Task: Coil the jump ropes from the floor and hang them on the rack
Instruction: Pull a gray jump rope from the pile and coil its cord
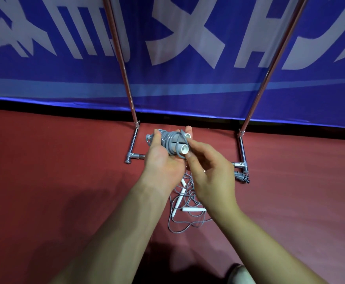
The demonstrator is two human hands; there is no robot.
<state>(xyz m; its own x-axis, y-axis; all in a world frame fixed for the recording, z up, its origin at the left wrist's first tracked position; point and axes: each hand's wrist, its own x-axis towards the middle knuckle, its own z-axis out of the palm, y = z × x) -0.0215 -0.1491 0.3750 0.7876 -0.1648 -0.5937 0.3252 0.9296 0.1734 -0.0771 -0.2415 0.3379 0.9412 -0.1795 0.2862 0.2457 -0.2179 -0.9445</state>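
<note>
The person stands in front of the rack (131,103) and holds both hands up over the red floor (61,173). The left hand (163,160) grasps a coiled jump rope (168,142): the thumb lies on the left side of the bundle and the fingertips come round from behind it, so the bundle sits firmly in the palm. The grey cord (163,138) is wound many times around the two handles, which lie side by side. Their white ends (184,149) point to the right, toward the other hand.

The right hand (210,175) is just beside these ends. Its thumb and first finger pinch the last piece of the cord close to the lower handle, and the other fingers are loosely bent below. The two hands nearly touch each other at the bundle.

Below the hands, on the floor, lie the loose jump ropes (184,222), a tangle of thin grey cord with some white handles (178,198) in it. It lies between the two forearms, in front of the low bar of the rack.

The rack has two shiny metal poles that rise up and out of sight, and short feet on the floor. At the right foot lies a small grey bundle (241,177), touching the foot or almost; I cannot tell what it is exactly. Behind the rack hangs a blue banner (44,68) with big white letters.
</note>
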